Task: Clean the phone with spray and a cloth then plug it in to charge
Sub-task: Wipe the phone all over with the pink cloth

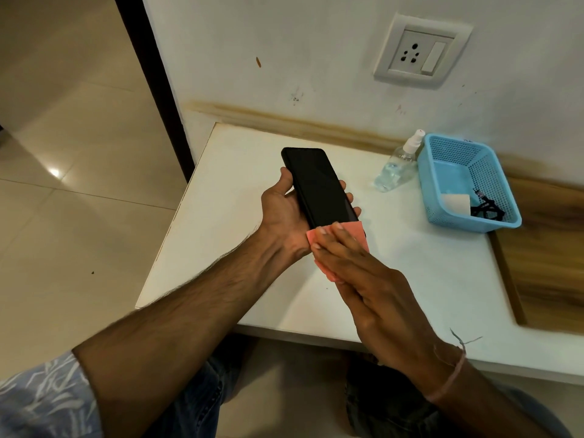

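Phone (pixel 319 184) is sitting in the middle of the frame, held up over the white desk (pixel 240 172) with its dark screen facing up. The left hand (pixel 284 210) is wrapping its grip around the phone, with the thumb on the left edge and the fingertips peeking out on the right edge. The right hand (pixel 363 279) is lying flat with its fingers pressed together, pushing a pink cloth (pixel 354 230) onto the lower end of the phone. A clear spray bottle (pixel 398 164) with a white top is standing on the desk at the upper right, just beside a blue basket (pixel 502 172). A white charger (pixel 456 202) and a black cable (pixel 486 208) are lying inside the basket. A white wall socket (pixel 422 52) is sitting on the wall at the upper right, above the desk.
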`<action>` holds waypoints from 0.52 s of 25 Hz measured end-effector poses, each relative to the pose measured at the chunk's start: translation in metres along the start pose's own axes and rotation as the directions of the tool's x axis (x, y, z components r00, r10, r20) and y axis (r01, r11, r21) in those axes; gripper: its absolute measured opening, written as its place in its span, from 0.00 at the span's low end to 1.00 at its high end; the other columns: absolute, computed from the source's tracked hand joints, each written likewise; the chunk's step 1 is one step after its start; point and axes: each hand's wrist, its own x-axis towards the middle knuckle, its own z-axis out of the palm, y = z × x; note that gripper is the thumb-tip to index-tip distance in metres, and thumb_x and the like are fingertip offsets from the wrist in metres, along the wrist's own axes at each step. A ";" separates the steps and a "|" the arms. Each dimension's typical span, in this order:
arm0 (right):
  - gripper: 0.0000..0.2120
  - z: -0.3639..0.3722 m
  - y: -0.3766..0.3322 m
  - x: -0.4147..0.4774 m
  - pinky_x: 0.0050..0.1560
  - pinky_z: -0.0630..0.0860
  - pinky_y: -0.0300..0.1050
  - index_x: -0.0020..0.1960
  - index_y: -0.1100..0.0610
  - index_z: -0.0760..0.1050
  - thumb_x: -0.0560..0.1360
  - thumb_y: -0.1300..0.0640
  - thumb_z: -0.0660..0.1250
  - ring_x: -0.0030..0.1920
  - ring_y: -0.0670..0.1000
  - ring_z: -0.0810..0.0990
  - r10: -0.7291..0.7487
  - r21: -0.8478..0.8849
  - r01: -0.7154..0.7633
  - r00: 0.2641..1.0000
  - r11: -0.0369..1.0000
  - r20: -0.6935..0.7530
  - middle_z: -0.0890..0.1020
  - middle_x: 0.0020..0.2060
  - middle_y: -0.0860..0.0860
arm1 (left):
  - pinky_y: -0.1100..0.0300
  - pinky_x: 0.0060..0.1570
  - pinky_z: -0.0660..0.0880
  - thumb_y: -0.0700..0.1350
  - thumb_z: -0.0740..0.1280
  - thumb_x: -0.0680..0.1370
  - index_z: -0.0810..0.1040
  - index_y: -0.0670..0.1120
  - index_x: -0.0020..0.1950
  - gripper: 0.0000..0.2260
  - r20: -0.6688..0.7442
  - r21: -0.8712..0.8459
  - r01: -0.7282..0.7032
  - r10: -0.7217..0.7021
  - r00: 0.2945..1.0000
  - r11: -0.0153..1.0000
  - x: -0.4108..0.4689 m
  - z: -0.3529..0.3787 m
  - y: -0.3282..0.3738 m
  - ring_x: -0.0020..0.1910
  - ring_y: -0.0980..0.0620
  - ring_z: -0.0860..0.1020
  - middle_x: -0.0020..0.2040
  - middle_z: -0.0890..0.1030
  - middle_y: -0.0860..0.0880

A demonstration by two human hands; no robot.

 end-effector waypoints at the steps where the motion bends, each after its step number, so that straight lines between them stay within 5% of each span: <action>1: 0.20 -0.002 0.002 -0.001 0.72 0.65 0.53 0.71 0.56 0.65 0.80 0.62 0.60 0.74 0.49 0.63 -0.013 -0.034 0.013 1.000 0.999 -0.008 0.66 0.71 0.49 | 0.38 0.63 0.71 0.66 0.50 0.81 0.71 0.38 0.73 0.36 -0.009 -0.019 -0.004 0.004 1.000 1.000 0.000 0.001 -0.001 0.57 0.37 0.75 0.60 0.77 0.37; 7: 0.21 -0.021 0.017 -0.002 0.73 0.65 0.50 0.72 0.57 0.67 0.80 0.65 0.61 0.75 0.48 0.63 0.148 -0.063 -0.157 0.981 0.986 -0.126 0.68 0.72 0.49 | 0.39 0.59 0.76 0.66 0.46 0.82 0.77 0.37 0.67 0.37 -0.064 -0.037 -0.048 0.045 0.997 0.998 0.004 -0.001 0.000 0.53 0.36 0.79 0.58 0.80 0.35; 10: 0.21 -0.017 0.018 0.008 0.75 0.59 0.42 0.74 0.56 0.65 0.81 0.63 0.59 0.76 0.46 0.60 0.174 -0.067 -0.184 0.976 0.981 -0.133 0.66 0.74 0.48 | 0.42 0.57 0.78 0.67 0.46 0.81 0.77 0.39 0.68 0.38 -0.063 0.111 -0.044 0.051 0.997 0.993 0.007 -0.003 -0.005 0.51 0.37 0.82 0.58 0.82 0.36; 13: 0.22 -0.019 0.025 0.030 0.76 0.57 0.46 0.75 0.57 0.63 0.82 0.63 0.58 0.76 0.46 0.57 0.225 -0.058 -0.233 0.968 0.971 -0.113 0.62 0.75 0.49 | 0.47 0.55 0.79 0.67 0.49 0.81 0.79 0.41 0.66 0.35 -0.086 0.230 -0.031 0.052 0.995 0.973 0.007 -0.005 -0.013 0.53 0.40 0.83 0.60 0.82 0.38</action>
